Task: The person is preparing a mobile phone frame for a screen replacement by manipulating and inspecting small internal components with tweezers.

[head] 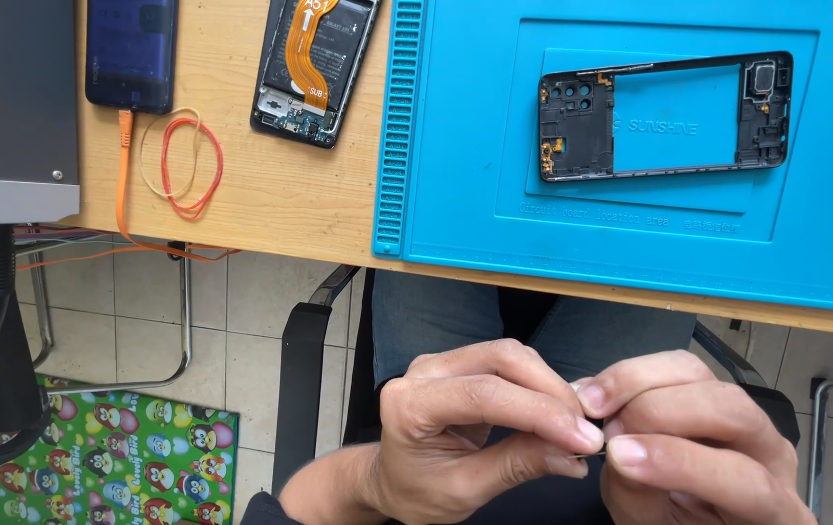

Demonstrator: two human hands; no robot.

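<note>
Head view: I am looking down at both hands, low in the frame.
Left hand [465, 428]: pinching a tiny part [593, 449], fingertips pressed together.
Right hand [698, 437]: pinching its other side.
Handling: probably light, fragile; gripping edges.
Farther: phone frame [664, 117] lying on blue mat [455, 146], upper right.

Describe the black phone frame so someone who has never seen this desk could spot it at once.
Start at the big blue work mat covering the right side of the wooden desk. The black phone frame lies flat on its raised centre panel. Unlike the opened phone with the orange ribbon cable, it is a hollow rectangle with blue mat showing through.
</note>
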